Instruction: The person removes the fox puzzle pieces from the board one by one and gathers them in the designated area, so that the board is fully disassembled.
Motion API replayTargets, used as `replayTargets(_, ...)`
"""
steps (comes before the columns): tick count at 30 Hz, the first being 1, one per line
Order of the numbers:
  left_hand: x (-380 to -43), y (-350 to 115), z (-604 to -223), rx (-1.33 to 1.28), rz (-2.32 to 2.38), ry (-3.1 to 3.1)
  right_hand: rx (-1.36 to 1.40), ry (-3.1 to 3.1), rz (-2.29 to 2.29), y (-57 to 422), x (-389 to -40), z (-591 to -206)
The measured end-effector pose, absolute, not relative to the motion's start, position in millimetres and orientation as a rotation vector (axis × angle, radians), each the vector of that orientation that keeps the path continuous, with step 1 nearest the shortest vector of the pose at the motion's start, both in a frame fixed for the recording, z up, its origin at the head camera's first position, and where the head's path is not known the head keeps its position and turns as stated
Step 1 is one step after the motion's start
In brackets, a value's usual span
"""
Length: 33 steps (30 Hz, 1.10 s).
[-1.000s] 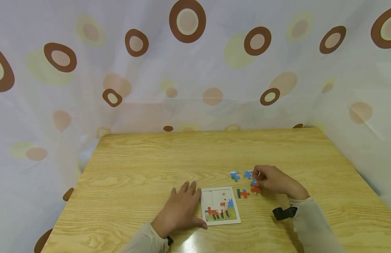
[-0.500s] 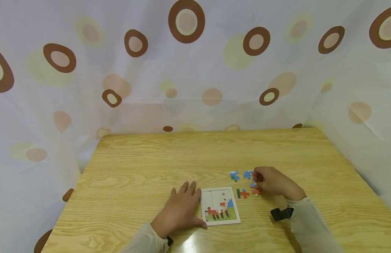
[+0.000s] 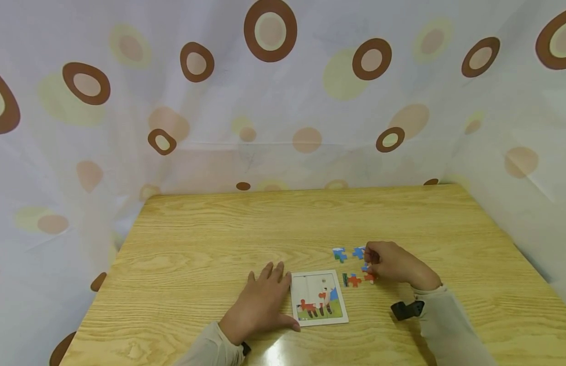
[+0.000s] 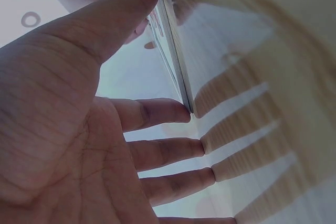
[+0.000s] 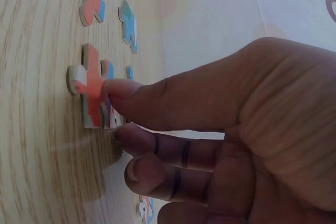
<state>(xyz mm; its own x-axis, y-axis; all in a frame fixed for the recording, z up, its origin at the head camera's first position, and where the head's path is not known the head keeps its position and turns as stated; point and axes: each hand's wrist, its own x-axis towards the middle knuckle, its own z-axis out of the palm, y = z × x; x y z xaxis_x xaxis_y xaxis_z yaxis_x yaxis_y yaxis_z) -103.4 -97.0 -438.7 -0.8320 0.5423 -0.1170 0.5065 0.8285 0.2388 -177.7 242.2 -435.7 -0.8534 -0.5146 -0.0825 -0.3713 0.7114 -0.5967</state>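
Observation:
My left hand point(image 3: 263, 302) lies with spread fingers at the left edge of the puzzle tray point(image 3: 320, 323). In the left wrist view, its thumb and index fingertip touch the tray's edge point(image 4: 180, 72). My right hand point(image 3: 395, 264) is at the loose puzzle pieces right of the tray. Its thumb and index finger pinch a blue puzzle piece point(image 5: 113, 116), partly hidden by the thumb. Right against that piece lies a red puzzle piece point(image 5: 93, 85) with a white tab. The tray holds part of an animal picture, with bare board at its top.
A red piece with a dark green edge point(image 3: 352, 280) lies between tray and right hand. Farther back are a blue-green piece point(image 3: 340, 254) and a blue piece point(image 3: 358, 252). Another piece point(image 5: 146, 208) shows beneath the fingers in the right wrist view. Patterned cloth point(image 3: 269, 101) rises behind the wooden table point(image 3: 210, 229).
My right hand has shifted slightly left, and the red and blue pieces by its fingers have shifted a little with it. The left hand and the tray stay put.

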Motion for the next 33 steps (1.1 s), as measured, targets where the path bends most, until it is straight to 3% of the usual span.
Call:
replayTargets(10,-102.9,-96.5,-437.7,0.819,0.283,2.837,-0.656,2.666,-0.899,237.3,-173.4,-426.4)
replayTargets(33,-102.0,-96.4,-437.6,0.826,0.285,2.837,-0.888,2.526,-1.070,202.0,-166.4,-426.0)
